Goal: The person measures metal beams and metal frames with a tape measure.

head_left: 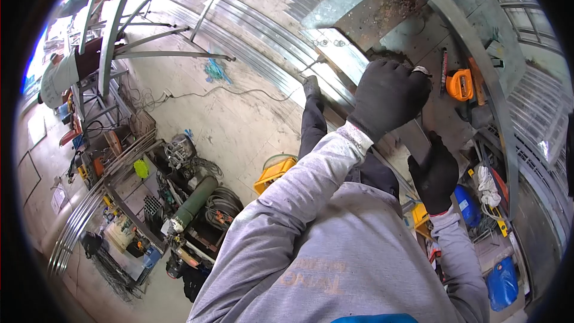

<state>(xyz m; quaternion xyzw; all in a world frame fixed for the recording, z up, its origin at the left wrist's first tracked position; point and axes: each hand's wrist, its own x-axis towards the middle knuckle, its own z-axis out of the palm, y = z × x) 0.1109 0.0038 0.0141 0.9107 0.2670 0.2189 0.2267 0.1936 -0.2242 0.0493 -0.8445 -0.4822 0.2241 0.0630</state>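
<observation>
Seemingly the left hand [388, 96] has its grip closed in a fist round a small tool [422, 70], of which only a silvery tip shows at the knuckles; the fist hangs over a dark steel strip [417, 137] at the near edge of the tabletop [430, 42]; the right hand [434, 174], just below, lies against that strip, and whether its grip is closed on anything I cannot tell; I judge the work goes best with the lower hand pinning the strip flat and the fist kept low and steady; an orange tape [460, 84] lies just beyond, near a curved bar [478, 54]; the gloves cover the working point, the tool's kind is unclear, and the lens bends every edge.
</observation>
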